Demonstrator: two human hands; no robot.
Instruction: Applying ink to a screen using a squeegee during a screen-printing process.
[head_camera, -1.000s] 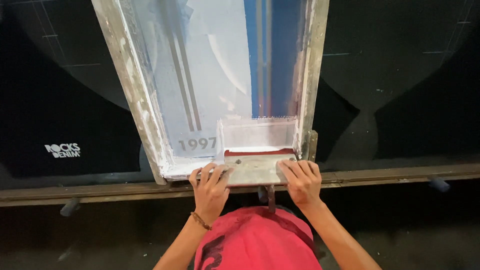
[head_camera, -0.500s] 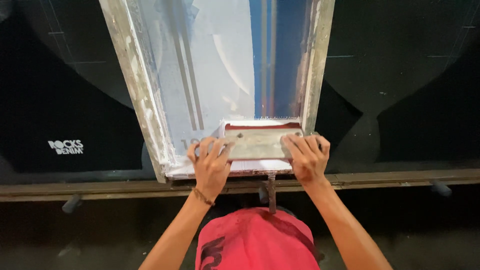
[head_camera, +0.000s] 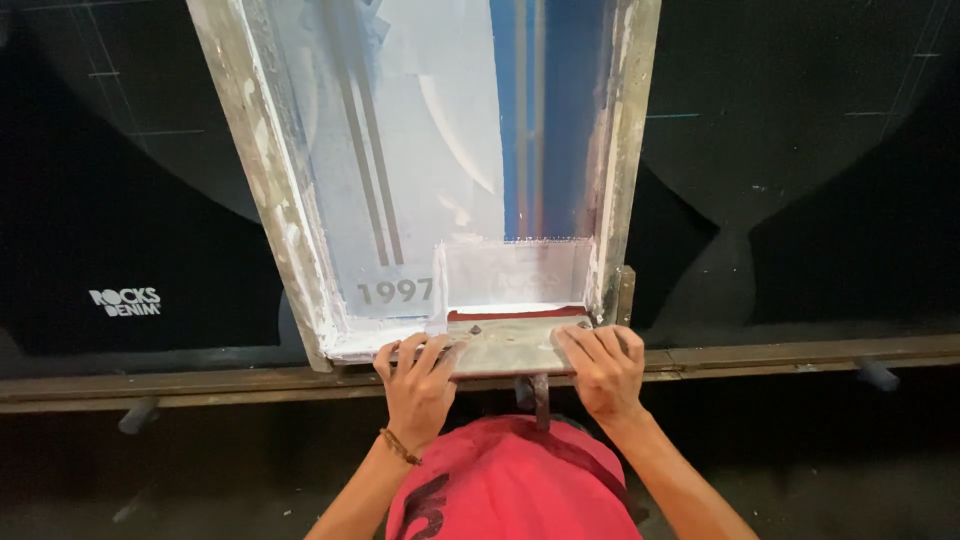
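Both the left hand (head_camera: 418, 378) and right hand (head_camera: 603, 368) clamp the squeegee (head_camera: 510, 342) at the near end of the screen frame (head_camera: 300, 250) (white ink pooled there, it seems), so uneven pressure risks a streaky, smeared print.

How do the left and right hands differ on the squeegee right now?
The left hand wears a bead bracelet; the right hand has a bare wrist. The left grips the squeegee at its left end, the right at its right end. Both curl fingers over its top, at the screen frame's near edge.
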